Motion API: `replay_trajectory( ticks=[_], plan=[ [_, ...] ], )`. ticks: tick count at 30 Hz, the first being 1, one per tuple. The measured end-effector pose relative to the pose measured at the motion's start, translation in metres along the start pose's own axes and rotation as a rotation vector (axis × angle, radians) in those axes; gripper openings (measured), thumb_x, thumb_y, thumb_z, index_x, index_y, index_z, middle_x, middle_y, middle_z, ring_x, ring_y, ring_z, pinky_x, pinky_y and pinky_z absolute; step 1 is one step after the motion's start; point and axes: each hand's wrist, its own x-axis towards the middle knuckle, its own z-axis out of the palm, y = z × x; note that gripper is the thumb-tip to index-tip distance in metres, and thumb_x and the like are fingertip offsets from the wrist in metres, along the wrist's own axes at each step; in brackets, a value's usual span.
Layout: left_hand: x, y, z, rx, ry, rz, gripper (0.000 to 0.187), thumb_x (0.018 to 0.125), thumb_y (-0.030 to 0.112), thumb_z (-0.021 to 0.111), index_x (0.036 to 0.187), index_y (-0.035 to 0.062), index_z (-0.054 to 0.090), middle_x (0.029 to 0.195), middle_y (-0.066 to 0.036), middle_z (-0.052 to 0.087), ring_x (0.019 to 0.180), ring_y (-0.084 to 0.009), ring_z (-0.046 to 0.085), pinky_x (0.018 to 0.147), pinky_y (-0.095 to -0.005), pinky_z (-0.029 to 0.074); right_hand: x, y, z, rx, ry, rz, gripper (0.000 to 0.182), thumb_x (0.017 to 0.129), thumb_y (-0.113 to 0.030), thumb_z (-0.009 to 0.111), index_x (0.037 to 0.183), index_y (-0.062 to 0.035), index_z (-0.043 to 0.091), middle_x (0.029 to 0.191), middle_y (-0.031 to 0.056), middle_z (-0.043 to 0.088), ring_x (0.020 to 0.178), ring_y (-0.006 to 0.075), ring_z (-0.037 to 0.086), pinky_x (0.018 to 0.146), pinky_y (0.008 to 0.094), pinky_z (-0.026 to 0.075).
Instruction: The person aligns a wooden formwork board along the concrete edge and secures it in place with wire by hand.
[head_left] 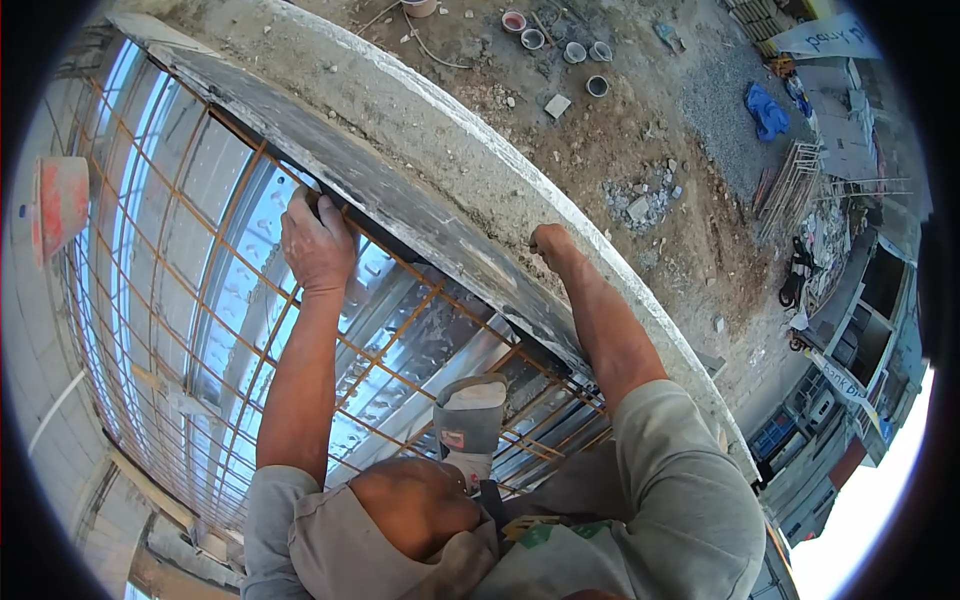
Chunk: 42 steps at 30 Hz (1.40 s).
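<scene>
- A long, dark formwork board [400, 205] slants from upper left to lower right, between a worker's hands, its long axis roughly following the curved concrete ledge [450, 165] beside it.
- The left hand [318, 245], the nearer by the look of it, reaches up to the board's lower edge from the mesh side, its forearm crossing the board's line rather than following it.
- Thumb and fingers of that hand are drawn narrow where an outer bar of the rebar mesh [437, 288] meets the edge; whether they pinch bar, board or something small cannot be told.
- The right hand [553, 246] is on the other side, farther along toward the lower right, curled into a loose fist at the inner side of the ledge. Its palm is turned out of sight, and anything inside it cannot be made out.
- Below the left hand, the mesh spans shiny ribbed metal decking [265, 215]; a shoe [468, 425] shows near the board's lower end.
- Hidden: the left fingertips, tucked in shadow against the edge, and the board's underside. Its lower end runs into a dark tangle of bars near the right forearm and is hard to trace.
- Cut off or bent by the round lens: the ledge's upper end and a red-stained bucket [62, 210] at far left, its contents unseen.
</scene>
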Motion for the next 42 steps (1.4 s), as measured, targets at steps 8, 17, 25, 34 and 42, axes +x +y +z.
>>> replay_trajectory(
  ticks=[8, 17, 25, 34, 42],
  plan=[
    [0.0, 0.006, -0.002, 0.021, 0.061, 0.063, 0.03, 0.088, 0.015, 0.051, 0.112, -0.0024, 0.051, 0.09, -0.018, 0.062, 0.085, -0.0361, 0.056, 0.075, -0.0457, 0.044, -0.032, -0.04, -0.028, -0.003, 0.27, 0.085, 0.026, 0.079, -0.009, 0.052, 0.102, -0.0089, 0.065, 0.097, 0.0216, 0.066, 0.088, 0.0355, 0.065, 0.073, 0.0414, 0.052],
    [0.001, 0.008, -0.003, 0.015, 0.063, 0.073, 0.031, 0.089, 0.016, 0.05, 0.113, -0.003, 0.05, 0.091, -0.019, 0.061, 0.085, -0.037, 0.056, 0.076, -0.046, 0.044, -0.054, -0.05, -0.039, -0.305, 0.148, -0.159, 0.035, 0.095, -0.032, 0.037, 0.1, -0.0003, 0.05, 0.087, 0.0252, 0.065, 0.083, 0.0379, 0.065, 0.071, 0.0469, 0.051],
    [-0.001, 0.004, 0.001, 0.001, 0.062, 0.069, 0.037, 0.092, 0.023, 0.047, 0.118, -0.0025, 0.05, 0.098, -0.021, 0.059, 0.091, -0.0389, 0.055, 0.08, -0.0465, 0.043, -0.044, -0.042, -0.018, -0.34, 0.293, -0.207, 0.029, 0.092, -0.024, 0.04, 0.096, 0.0031, 0.05, 0.081, 0.026, 0.063, 0.075, 0.0389, 0.065, 0.067, 0.047, 0.052],
    [-0.002, 0.0, 0.004, -0.034, 0.03, 0.054, 0.042, 0.094, 0.03, 0.045, 0.119, -0.0035, 0.048, 0.108, -0.023, 0.058, 0.099, -0.0396, 0.055, 0.085, -0.0467, 0.042, -0.054, -0.06, -0.032, -0.281, 0.28, -0.084, 0.026, 0.086, -0.011, 0.042, 0.094, 0.0077, 0.058, 0.088, 0.0243, 0.066, 0.079, 0.0333, 0.067, 0.068, 0.042, 0.053],
    [-0.004, -0.004, 0.007, -0.013, 0.0, 0.062, 0.049, 0.096, 0.037, 0.041, 0.122, -0.004, 0.046, 0.12, -0.025, 0.052, 0.108, -0.0414, 0.051, 0.089, -0.0465, 0.041, -0.044, -0.058, -0.011, -0.187, 0.323, 0.098, 0.023, 0.084, -0.01, 0.05, 0.09, -0.0003, 0.07, 0.094, 0.0182, 0.068, 0.088, 0.0296, 0.068, 0.07, 0.0398, 0.055]
  ],
)
